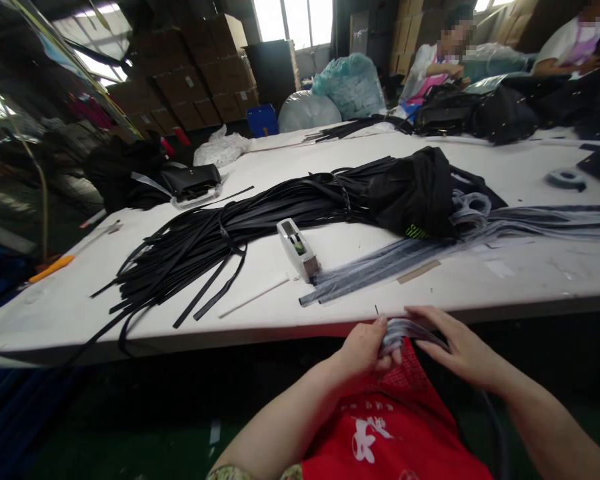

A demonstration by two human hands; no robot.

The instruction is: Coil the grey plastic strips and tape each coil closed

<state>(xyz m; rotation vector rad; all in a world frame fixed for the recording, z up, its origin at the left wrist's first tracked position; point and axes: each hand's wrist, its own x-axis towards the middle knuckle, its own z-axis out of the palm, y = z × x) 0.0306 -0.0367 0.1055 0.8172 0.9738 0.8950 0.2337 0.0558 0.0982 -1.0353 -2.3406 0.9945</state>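
At the table's front edge, a rolled strap [399, 335] that looks grey under clear plastic film is pinched in my left hand [364, 348], thumb on top and fingers curled beneath. The strap's loose length runs through my right hand [463, 347], whose thumb and fingers lie loosely around it, then hangs down below the right forearm. Just beyond my hands, more film-covered straps [375, 265] lie flat on the table. A white tape dispenser [298, 248] stands at their left end.
A tied bundle of long black straps [250, 207] stretches across the white table [260, 300], with black cloth [410, 193] over its right end. An orange-handled tool [53, 269] lies far left. Black bags [480, 110] and two people are across the table. A red apron [395, 433] covers my lap.
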